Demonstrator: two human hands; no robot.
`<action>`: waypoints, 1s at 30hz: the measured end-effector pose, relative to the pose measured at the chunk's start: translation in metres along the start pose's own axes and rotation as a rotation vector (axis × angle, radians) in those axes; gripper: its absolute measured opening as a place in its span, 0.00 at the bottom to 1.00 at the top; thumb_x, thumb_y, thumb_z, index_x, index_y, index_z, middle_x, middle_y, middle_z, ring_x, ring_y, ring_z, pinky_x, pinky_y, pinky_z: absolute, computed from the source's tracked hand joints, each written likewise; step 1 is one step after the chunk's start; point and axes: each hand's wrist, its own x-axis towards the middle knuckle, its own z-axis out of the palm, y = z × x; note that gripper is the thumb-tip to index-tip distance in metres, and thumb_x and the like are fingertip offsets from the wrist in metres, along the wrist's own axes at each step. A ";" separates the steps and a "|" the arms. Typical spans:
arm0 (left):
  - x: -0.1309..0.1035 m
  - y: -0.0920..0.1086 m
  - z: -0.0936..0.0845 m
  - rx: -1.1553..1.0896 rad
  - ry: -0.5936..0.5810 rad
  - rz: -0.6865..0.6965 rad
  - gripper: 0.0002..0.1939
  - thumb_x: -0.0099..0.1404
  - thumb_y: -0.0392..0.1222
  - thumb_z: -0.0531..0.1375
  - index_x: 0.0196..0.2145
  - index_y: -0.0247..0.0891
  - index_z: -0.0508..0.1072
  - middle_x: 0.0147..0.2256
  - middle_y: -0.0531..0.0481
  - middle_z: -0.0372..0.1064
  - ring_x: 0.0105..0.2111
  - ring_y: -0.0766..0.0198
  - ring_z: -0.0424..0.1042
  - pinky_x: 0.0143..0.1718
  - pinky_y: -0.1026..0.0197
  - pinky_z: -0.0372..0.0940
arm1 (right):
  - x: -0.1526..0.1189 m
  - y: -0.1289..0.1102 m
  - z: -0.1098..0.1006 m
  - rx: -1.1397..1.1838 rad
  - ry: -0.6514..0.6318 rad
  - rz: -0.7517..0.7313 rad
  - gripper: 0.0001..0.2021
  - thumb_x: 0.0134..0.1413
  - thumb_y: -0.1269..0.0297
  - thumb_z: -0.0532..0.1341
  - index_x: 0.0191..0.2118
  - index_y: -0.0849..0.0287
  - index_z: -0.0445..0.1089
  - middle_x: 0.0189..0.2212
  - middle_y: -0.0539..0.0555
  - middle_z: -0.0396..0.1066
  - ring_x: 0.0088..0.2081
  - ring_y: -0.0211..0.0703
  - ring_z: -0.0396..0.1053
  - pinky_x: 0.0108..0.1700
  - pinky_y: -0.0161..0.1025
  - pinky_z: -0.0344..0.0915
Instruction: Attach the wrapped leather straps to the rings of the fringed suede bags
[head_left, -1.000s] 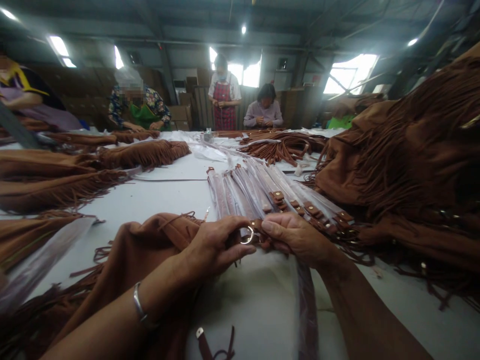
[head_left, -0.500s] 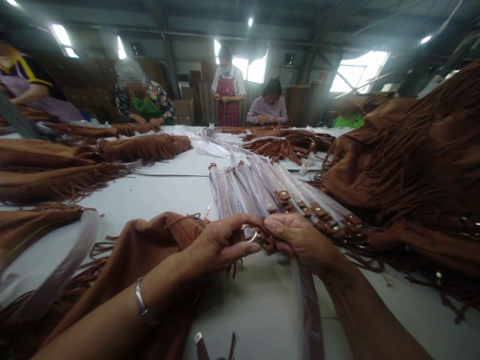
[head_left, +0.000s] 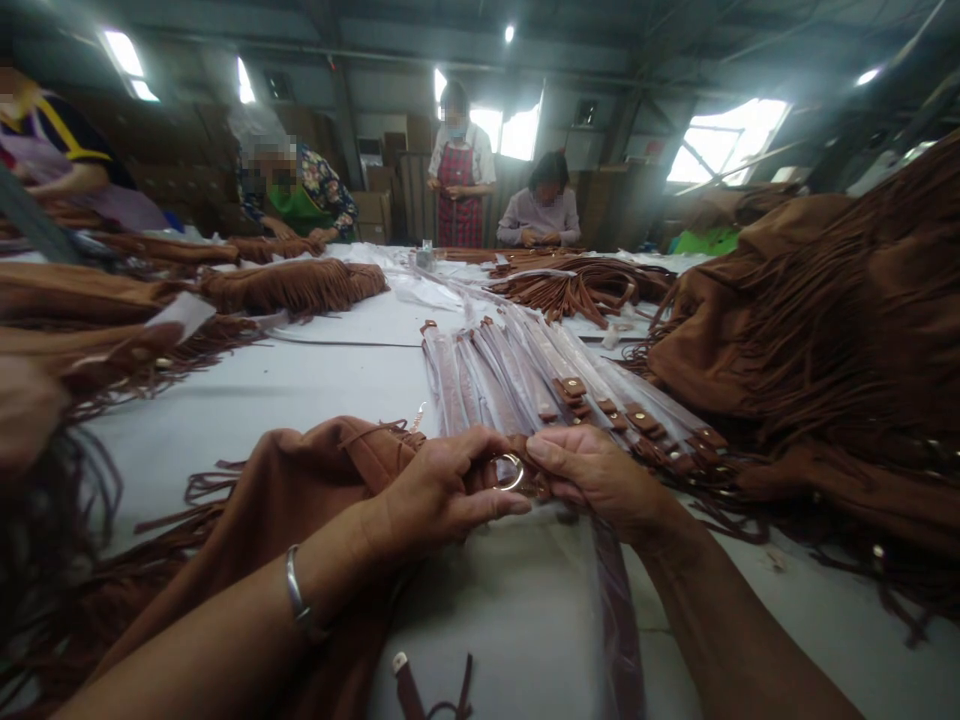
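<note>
My left hand (head_left: 457, 485), with a silver bangle at the wrist, grips a gold metal ring (head_left: 508, 472) between fingers and thumb. Close against it, my right hand (head_left: 592, 475) pinches the brown end of a strap (head_left: 621, 620), which hangs below in clear plastic. The strap end meets the ring between my hands; the exact joint is hidden by fingers. A brown suede bag (head_left: 300, 490) with fringe lies under and beside my left forearm. Several plastic-wrapped straps (head_left: 517, 370) lie in a row just beyond my hands.
Fringed brown bags are heaped at the right (head_left: 817, 330) and more lie at the left (head_left: 292, 285). Loose straps (head_left: 570, 285) lie farther back. A short strap piece (head_left: 405, 685) rests near the front edge. Several people work around the table; a blurred hand (head_left: 26, 410) shows at far left.
My hands stay together at the ring, which has turned slightly and shows more fully. At the left, another person's blurred hand has appeared, and the near bag with its plastic-wrapped strap has moved away.
</note>
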 end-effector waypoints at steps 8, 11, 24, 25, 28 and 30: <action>-0.001 0.002 -0.001 -0.018 -0.011 0.020 0.17 0.56 0.46 0.63 0.39 0.34 0.67 0.22 0.59 0.59 0.20 0.75 0.56 0.21 0.72 0.53 | -0.001 -0.002 -0.002 0.040 -0.089 -0.023 0.20 0.53 0.50 0.58 0.23 0.63 0.57 0.14 0.41 0.45 0.14 0.25 0.38 0.14 0.27 0.33; -0.001 0.003 -0.001 -0.014 -0.030 0.042 0.16 0.56 0.45 0.63 0.40 0.35 0.67 0.21 0.60 0.58 0.19 0.75 0.56 0.20 0.73 0.52 | -0.001 -0.002 -0.002 0.020 -0.079 -0.003 0.21 0.53 0.49 0.57 0.23 0.63 0.58 0.14 0.41 0.46 0.14 0.25 0.38 0.14 0.27 0.33; 0.001 0.006 0.001 0.019 -0.129 -0.024 0.15 0.56 0.46 0.64 0.38 0.36 0.68 0.21 0.61 0.57 0.20 0.75 0.55 0.22 0.73 0.51 | 0.000 0.003 -0.015 0.002 -0.129 0.059 0.20 0.53 0.51 0.57 0.21 0.62 0.56 0.14 0.41 0.46 0.12 0.24 0.37 0.12 0.27 0.34; 0.001 0.007 0.000 -0.002 -0.153 -0.028 0.15 0.56 0.45 0.64 0.39 0.36 0.68 0.21 0.61 0.56 0.20 0.75 0.55 0.22 0.73 0.51 | 0.000 0.005 -0.017 0.004 -0.146 0.064 0.20 0.54 0.51 0.56 0.22 0.62 0.57 0.13 0.41 0.46 0.12 0.24 0.37 0.12 0.27 0.34; 0.001 0.008 -0.002 -0.037 -0.213 -0.049 0.17 0.55 0.46 0.64 0.40 0.36 0.68 0.21 0.61 0.56 0.21 0.75 0.55 0.21 0.73 0.51 | 0.002 0.007 -0.019 0.007 -0.213 0.078 0.19 0.54 0.52 0.56 0.23 0.64 0.60 0.13 0.42 0.48 0.12 0.24 0.38 0.11 0.27 0.33; 0.000 0.008 -0.002 -0.026 -0.219 -0.057 0.17 0.54 0.47 0.64 0.39 0.36 0.69 0.21 0.61 0.56 0.21 0.75 0.55 0.22 0.73 0.51 | 0.002 0.007 -0.020 0.006 -0.232 0.074 0.19 0.53 0.52 0.58 0.22 0.64 0.59 0.13 0.42 0.49 0.12 0.24 0.38 0.11 0.26 0.33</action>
